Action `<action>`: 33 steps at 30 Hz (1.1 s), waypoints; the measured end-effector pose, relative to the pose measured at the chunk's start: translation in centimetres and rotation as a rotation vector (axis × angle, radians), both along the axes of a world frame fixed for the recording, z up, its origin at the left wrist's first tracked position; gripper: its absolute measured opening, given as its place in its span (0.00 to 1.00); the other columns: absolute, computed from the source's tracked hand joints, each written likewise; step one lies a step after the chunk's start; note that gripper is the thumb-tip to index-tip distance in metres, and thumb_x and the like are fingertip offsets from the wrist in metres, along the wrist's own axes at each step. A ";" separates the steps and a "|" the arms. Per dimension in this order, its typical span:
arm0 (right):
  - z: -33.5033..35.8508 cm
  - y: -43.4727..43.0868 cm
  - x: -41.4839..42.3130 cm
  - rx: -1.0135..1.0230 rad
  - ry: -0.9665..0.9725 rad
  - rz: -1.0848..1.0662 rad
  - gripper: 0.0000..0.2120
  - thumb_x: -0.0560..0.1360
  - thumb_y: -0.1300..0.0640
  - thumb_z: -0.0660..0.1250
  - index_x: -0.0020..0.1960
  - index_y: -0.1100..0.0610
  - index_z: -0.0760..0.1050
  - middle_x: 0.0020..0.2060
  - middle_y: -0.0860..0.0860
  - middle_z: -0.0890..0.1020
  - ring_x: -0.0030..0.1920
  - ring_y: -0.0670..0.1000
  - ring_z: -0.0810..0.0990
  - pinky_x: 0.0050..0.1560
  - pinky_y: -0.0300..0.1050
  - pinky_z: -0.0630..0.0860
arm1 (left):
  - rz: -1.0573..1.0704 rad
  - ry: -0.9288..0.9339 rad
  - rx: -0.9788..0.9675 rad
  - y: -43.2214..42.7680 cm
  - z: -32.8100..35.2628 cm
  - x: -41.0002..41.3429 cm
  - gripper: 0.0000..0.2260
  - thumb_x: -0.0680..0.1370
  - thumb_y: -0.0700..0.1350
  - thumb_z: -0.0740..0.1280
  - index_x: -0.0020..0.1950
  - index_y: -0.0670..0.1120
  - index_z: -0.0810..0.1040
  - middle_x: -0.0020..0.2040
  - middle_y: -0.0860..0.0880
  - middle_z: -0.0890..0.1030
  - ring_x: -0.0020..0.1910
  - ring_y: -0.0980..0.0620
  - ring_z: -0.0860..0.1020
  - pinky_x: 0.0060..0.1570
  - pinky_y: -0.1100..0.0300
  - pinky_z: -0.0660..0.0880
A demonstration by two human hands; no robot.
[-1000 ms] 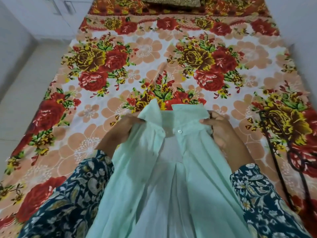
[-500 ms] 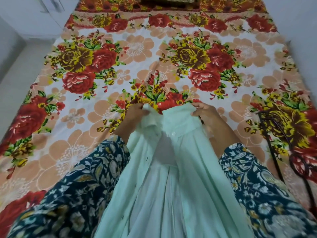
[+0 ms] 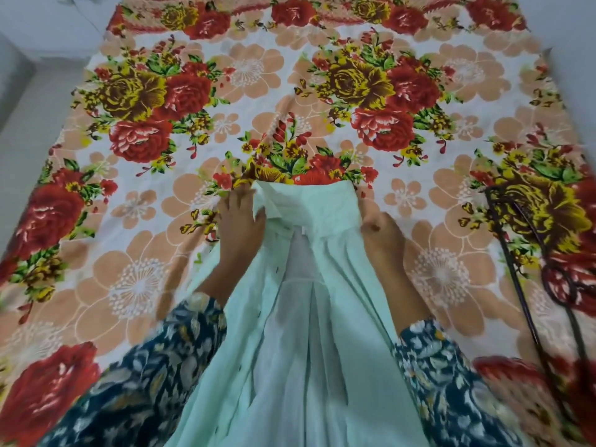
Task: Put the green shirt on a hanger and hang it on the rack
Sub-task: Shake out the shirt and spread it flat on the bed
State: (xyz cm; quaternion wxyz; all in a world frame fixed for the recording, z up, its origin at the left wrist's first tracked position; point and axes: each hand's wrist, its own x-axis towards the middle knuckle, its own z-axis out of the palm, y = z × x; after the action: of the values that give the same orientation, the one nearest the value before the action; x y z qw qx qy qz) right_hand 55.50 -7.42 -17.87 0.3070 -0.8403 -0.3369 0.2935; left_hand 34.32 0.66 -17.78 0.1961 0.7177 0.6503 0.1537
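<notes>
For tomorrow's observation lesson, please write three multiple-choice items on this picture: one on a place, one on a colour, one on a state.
1. Where does the dark hanger lie?
A. on the bedsheet, to the person's right
B. inside the shirt
C. on the floor

2. What colour is the shirt?
A. red
B. pale green
C. navy

3. How are the hands placed?
A. both resting on the bedsheet
B. one on the hanger
C. both gripping the shirt by its collar

Key:
1 A, the hanger rests on the floral bedsheet near the right edge.
2 B, the shirt is mint green.
3 C, the left hand and right hand flank the collar.
</notes>
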 end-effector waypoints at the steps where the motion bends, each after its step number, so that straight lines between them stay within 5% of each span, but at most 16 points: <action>1: -0.1 -2.1 -0.6 -0.022 0.020 0.017 0.07 0.74 0.60 0.62 0.45 0.63 0.76 0.38 0.53 0.77 0.42 0.53 0.75 0.40 0.42 0.65 | -0.045 -0.027 0.044 -2.1 -0.1 -0.1 0.17 0.76 0.44 0.60 0.63 0.40 0.72 0.64 0.39 0.72 0.63 0.37 0.67 0.61 0.46 0.64; 6: -1.5 -11.7 -4.5 -0.413 -0.075 0.314 0.18 0.73 0.45 0.65 0.32 0.53 0.64 0.29 0.49 0.70 0.39 0.54 0.74 0.39 0.45 0.66 | -0.039 -0.233 -0.279 -12.8 0.9 0.8 0.10 0.77 0.38 0.60 0.55 0.42 0.77 0.50 0.45 0.77 0.49 0.47 0.74 0.48 0.55 0.72; 10: 0.4 -15.5 -6.6 -0.452 -0.223 0.315 0.14 0.74 0.52 0.62 0.54 0.60 0.73 0.52 0.59 0.80 0.55 0.60 0.78 0.52 0.50 0.73 | -0.047 -0.386 -0.878 -18.9 1.6 1.1 0.07 0.77 0.35 0.58 0.50 0.42 0.75 0.39 0.46 0.77 0.29 0.55 0.76 0.25 0.71 0.70; 13: 1.7 -18.4 -6.8 -0.438 -0.071 0.130 0.13 0.76 0.58 0.58 0.56 0.61 0.74 0.54 0.60 0.80 0.55 0.62 0.77 0.51 0.50 0.74 | 0.111 -0.562 -1.068 -22.8 2.4 1.4 0.08 0.78 0.35 0.59 0.42 0.45 0.73 0.37 0.48 0.75 0.31 0.56 0.76 0.28 0.70 0.72; 16: 2.0 -23.1 -6.5 -0.453 0.086 0.108 0.10 0.75 0.58 0.57 0.46 0.62 0.76 0.48 0.61 0.81 0.51 0.62 0.78 0.46 0.49 0.73 | 0.240 -0.713 -1.157 -26.6 2.6 2.0 0.09 0.77 0.37 0.60 0.38 0.46 0.73 0.31 0.48 0.76 0.26 0.56 0.76 0.31 0.64 0.72; 19: 1.8 -27.2 -6.0 -0.407 0.285 0.117 0.11 0.72 0.62 0.60 0.31 0.58 0.68 0.34 0.60 0.77 0.42 0.61 0.78 0.39 0.50 0.72 | 0.247 -0.614 -1.220 -30.1 2.7 2.3 0.06 0.75 0.42 0.65 0.39 0.43 0.74 0.26 0.49 0.78 0.26 0.53 0.74 0.31 0.62 0.68; 24: 2.4 -34.0 -5.1 -0.397 0.432 0.090 0.12 0.72 0.67 0.60 0.33 0.56 0.73 0.35 0.57 0.79 0.37 0.55 0.76 0.37 0.44 0.70 | 0.112 -0.400 -1.176 -36.1 3.8 0.4 0.07 0.72 0.40 0.70 0.34 0.44 0.75 0.28 0.49 0.73 0.22 0.59 0.69 0.22 0.70 0.64; 29: 2.6 -39.7 -4.7 -0.412 0.398 0.080 0.06 0.72 0.63 0.62 0.45 0.61 0.77 0.38 0.54 0.78 0.43 0.54 0.76 0.43 0.44 0.69 | 0.174 -0.536 -1.026 -41.4 2.6 -0.9 0.04 0.73 0.37 0.67 0.45 0.42 0.73 0.48 0.43 0.75 0.44 0.48 0.76 0.35 0.62 0.73; 33: 2.4 -42.4 -5.2 -0.419 0.374 0.082 0.03 0.71 0.65 0.65 0.40 0.59 0.74 0.37 0.54 0.78 0.42 0.53 0.76 0.38 0.42 0.70 | 0.227 -0.550 -1.028 -44.1 2.1 0.2 0.08 0.71 0.36 0.70 0.44 0.42 0.72 0.42 0.45 0.77 0.38 0.48 0.77 0.34 0.61 0.75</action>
State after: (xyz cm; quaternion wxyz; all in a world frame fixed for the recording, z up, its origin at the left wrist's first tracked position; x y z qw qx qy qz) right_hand 50.31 -49.86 -15.42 0.1714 -0.8024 -0.2399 0.5189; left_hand 34.52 -43.46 -15.71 0.6622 0.3902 0.6393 0.0194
